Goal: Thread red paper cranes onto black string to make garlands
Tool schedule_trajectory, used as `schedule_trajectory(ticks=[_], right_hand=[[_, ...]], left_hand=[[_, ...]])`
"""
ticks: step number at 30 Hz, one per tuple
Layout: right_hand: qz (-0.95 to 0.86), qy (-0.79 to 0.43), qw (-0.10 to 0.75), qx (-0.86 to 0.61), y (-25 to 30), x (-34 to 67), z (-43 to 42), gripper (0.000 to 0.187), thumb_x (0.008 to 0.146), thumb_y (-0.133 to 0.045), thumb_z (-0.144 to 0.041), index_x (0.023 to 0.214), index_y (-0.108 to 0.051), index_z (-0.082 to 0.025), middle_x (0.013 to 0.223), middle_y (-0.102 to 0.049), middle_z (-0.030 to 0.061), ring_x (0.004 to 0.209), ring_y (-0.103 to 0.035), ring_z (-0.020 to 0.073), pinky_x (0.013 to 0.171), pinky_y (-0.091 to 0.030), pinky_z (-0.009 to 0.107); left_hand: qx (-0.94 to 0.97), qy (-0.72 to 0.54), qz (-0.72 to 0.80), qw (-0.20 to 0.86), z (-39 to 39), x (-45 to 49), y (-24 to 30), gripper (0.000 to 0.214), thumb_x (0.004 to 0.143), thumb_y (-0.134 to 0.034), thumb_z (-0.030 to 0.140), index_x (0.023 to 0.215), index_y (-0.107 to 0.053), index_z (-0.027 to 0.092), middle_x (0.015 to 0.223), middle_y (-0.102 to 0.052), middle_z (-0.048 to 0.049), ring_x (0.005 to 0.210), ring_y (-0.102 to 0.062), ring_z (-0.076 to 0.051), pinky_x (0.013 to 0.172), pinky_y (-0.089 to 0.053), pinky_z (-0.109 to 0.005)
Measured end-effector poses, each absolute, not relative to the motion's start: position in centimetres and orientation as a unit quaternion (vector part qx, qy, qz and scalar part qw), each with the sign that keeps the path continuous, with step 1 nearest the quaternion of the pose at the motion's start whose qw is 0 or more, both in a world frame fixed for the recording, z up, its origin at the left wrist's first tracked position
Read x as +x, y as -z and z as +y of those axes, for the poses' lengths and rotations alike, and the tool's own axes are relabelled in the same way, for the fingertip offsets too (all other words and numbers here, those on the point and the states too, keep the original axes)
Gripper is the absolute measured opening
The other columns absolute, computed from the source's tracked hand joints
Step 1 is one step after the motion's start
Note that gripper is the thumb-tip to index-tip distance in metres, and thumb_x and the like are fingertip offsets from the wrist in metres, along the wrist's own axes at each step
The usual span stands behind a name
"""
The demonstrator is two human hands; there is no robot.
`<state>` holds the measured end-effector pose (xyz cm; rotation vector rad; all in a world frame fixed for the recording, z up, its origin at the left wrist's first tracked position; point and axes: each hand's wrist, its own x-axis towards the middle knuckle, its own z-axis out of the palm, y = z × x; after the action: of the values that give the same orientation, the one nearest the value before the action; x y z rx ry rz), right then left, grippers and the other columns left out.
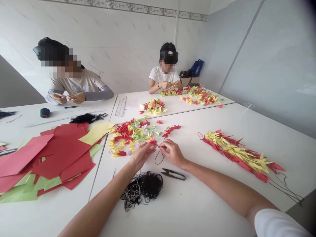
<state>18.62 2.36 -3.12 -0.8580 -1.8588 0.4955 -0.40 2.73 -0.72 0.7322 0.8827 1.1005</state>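
Observation:
Over the middle of the white table, my left hand [142, 154] is closed on a small red folded paper crane [152, 141] at its fingertips. My right hand [174, 153] pinches a dark thread [159, 162] close beside the crane, and a loop of it hangs below. Whether a needle is between those fingers is too small to tell. Just beyond both hands lies a pile of red, yellow, green and white paper cranes [125, 131]. Nearer to me are a tangled bundle of black thread [153, 186] and a pair of black thread snips [174, 174].
Red, green and yellow paper sheets [61, 148] spread over the left side. A strung bundle of cranes [237, 151] lies at right. Two people sit across, hands busy with small pieces, near more cranes [155, 106], a ruler [120, 107] and a thread spool [44, 113].

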Motion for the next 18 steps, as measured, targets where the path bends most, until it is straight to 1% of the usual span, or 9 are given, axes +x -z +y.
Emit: schedule_trajectory(ticks=[4, 9, 13, 15, 18], right_hand=[[-0.768, -0.201, 0.495, -0.354, 3.23, 18.61, 2.44, 0.011, 0.093, -0.057, -0.015, 0.092, -0.066, -0.022, 0.084, -0.062, 0.0022, 0.076, -0.060, 0.0163, 0.072, -0.052, 0.029], [-0.767, -0.203, 0.491, -0.360, 3.17, 18.63, 2.51, 0.012, 0.094, -0.056, -0.017, 0.093, -0.066, -0.022, 0.086, -0.063, 0.0029, 0.079, -0.061, 0.0173, 0.074, -0.052, 0.030], [-0.757, -0.226, 0.488, -0.371, 3.18, 18.60, 2.58, 0.010, 0.094, -0.054, -0.017, 0.093, -0.063, -0.022, 0.089, -0.064, 0.0033, 0.081, -0.063, 0.0176, 0.076, -0.053, 0.031], [-0.747, -0.239, 0.486, -0.385, 3.31, 18.56, 2.62, 0.007, 0.093, -0.056, -0.018, 0.096, -0.061, -0.022, 0.089, -0.066, 0.0029, 0.080, -0.063, 0.0175, 0.076, -0.054, 0.031], [-0.743, -0.260, 0.480, -0.387, 3.49, 18.52, 2.62, 0.017, 0.092, -0.058, -0.019, 0.108, -0.058, -0.022, 0.092, -0.068, 0.0027, 0.080, -0.065, 0.0174, 0.077, -0.054, 0.032]], left_hand=[[0.370, -0.489, 0.399, 0.681, 2.49, -0.35, 0.49, 0.027, 0.072, -0.086, 0.036, 0.087, -0.071, 0.018, 0.095, -0.074, -0.0046, 0.094, -0.070, -0.018, 0.091, -0.052, -0.029], [0.484, -0.490, 0.430, 0.584, 2.10, -0.05, 0.08, 0.028, 0.074, -0.082, 0.039, 0.086, -0.067, 0.019, 0.086, -0.071, -0.0020, 0.086, -0.067, -0.017, 0.088, -0.050, -0.030], [0.539, -0.486, 0.423, 0.542, 2.03, 0.22, 0.26, 0.027, 0.078, -0.079, 0.041, 0.088, -0.068, 0.019, 0.088, -0.070, -0.0037, 0.088, -0.067, -0.018, 0.086, -0.051, -0.031], [0.559, -0.484, 0.426, 0.523, 2.00, 0.25, 0.44, 0.026, 0.079, -0.078, 0.041, 0.087, -0.068, 0.018, 0.087, -0.071, -0.0041, 0.086, -0.068, -0.019, 0.084, -0.052, -0.030], [0.601, -0.458, 0.449, 0.476, 1.87, 0.21, 0.52, 0.023, 0.082, -0.075, 0.040, 0.086, -0.068, 0.019, 0.085, -0.073, -0.0053, 0.082, -0.069, -0.020, 0.076, -0.052, -0.029]])
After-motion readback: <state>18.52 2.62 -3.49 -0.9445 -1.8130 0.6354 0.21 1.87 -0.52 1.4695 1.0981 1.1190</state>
